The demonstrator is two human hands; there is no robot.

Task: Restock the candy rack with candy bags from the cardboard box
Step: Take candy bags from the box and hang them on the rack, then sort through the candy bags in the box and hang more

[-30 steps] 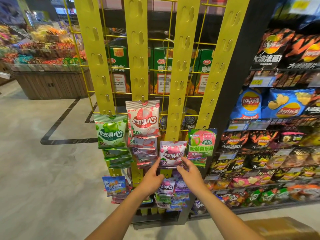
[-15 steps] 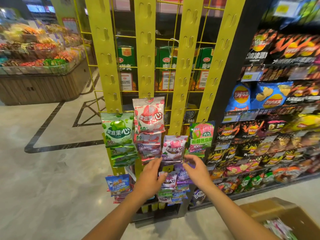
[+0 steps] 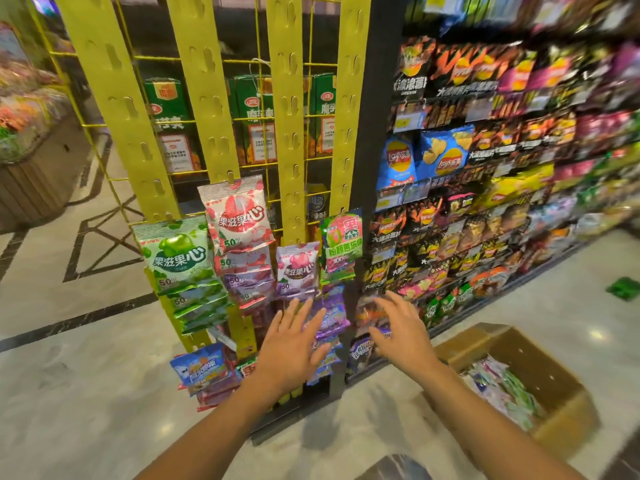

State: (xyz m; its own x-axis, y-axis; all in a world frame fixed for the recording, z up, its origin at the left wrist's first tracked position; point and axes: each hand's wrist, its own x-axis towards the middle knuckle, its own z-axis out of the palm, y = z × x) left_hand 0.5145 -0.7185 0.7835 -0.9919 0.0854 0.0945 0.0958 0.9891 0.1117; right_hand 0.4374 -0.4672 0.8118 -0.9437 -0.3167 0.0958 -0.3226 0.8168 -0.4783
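My hands before the candy rack.
Left hand and right hand splayed, grasping nothing; cardboard box lower right.

Rack: tall yellow metal candy rack, four slotted upright strips on a wire grid, standing on the floor, with bags hung along its lower part.
Hung bags: green apple candy bag on the left strip; red-and-white candy bag higher on the second; small purple candy bag on the third; green-and-pink candy bag on the fourth. More bags overlap below each.
Box: open brown cardboard box on the floor, right of the rack, holding loose candy bags, blurred.
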